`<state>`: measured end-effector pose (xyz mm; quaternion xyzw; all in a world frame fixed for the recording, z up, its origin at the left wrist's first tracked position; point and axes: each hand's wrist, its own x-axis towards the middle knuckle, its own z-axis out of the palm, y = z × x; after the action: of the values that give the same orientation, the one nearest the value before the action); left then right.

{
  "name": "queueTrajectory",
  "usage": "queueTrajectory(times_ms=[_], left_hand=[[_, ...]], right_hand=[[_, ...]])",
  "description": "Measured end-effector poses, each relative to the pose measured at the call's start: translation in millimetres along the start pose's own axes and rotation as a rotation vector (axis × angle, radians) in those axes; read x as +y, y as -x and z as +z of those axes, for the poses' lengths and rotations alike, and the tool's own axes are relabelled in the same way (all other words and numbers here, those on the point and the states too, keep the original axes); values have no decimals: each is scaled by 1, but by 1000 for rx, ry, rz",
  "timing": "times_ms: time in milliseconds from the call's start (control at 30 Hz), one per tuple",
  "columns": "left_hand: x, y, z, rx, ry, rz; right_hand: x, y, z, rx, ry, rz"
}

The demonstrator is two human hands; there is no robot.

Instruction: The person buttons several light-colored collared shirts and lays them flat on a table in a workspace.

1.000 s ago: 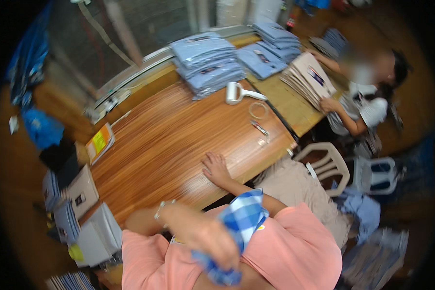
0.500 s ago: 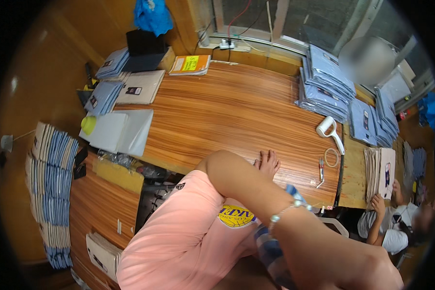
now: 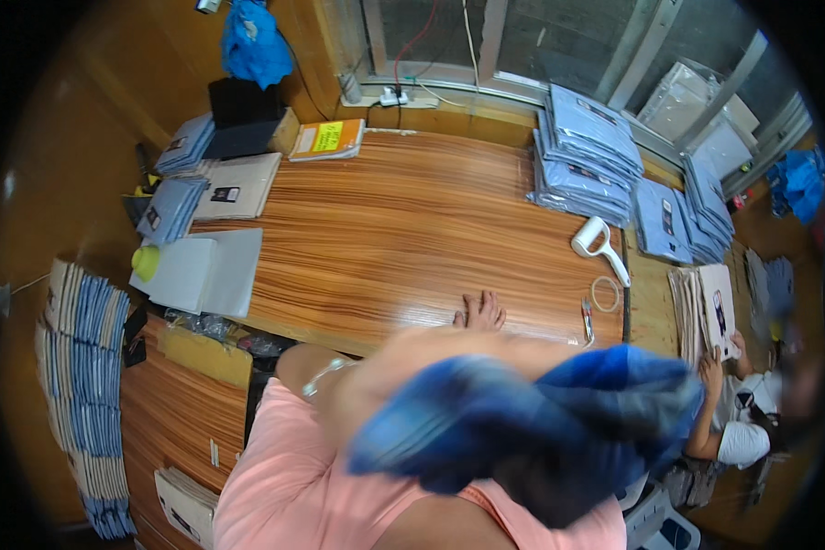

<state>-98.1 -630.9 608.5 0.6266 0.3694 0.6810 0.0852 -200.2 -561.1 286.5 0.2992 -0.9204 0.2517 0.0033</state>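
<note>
My right hand [image 3: 482,312] lies flat, palm down, on the wood-grain table [image 3: 385,229], fingers apart and nothing in them. Its forearm is hidden. Nearer to me is my left hand [image 3: 385,390], smeared by motion, with a beaded bracelet [image 3: 328,371] at the wrist and a pink sleeve behind it. It appears to grip a blue plaid cloth [image 3: 541,422], which spreads rightward across my body and is also blurred. The fingers on the cloth cannot be made out. A white lint roller [image 3: 600,247], a clear ring [image 3: 605,292] and a small cutter [image 3: 588,321] lie right of my right hand.
Bagged blue garments [image 3: 587,151] are stacked at the far right. White sheets [image 3: 197,275], an orange booklet [image 3: 328,139] and folded beige garments [image 3: 238,186] lie on the left. A tall garment pile [image 3: 82,385] stands at far left. At right, a co-worker's hands [image 3: 720,357] touch beige garments.
My left hand has swung from the lower right toward the left, and the plaid cloth has come up in front of my body. My right hand stays on the table. The view has shifted slightly.
</note>
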Motion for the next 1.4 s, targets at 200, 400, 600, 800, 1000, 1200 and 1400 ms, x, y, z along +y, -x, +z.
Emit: queueTrajectory(times_ms=[200, 400, 600, 800, 1000, 1200, 1400], left_hand=[[41, 64, 16, 45, -144, -47], [46, 99, 4, 67, -108, -49], [66, 116, 6, 113, -159, -85], [68, 132, 5, 173, -242, -122], [51, 131, 3, 266, -382, -184], [34, 126, -7, 429, -571, -298], [8, 135, -42, 1058, -596, -197]], right_hand=[[-5, -12, 6, 102, 37, -64], [-2, 1, 6, 94, 103, -6], [-15, -2, 10, 92, 132, -32], [-16, -4, 14, 78, 167, -2], [-11, -3, 16, 92, 166, -17], [-26, -3, 21, 123, 172, -51], [-31, -46, -7, 41, -226, -71]])
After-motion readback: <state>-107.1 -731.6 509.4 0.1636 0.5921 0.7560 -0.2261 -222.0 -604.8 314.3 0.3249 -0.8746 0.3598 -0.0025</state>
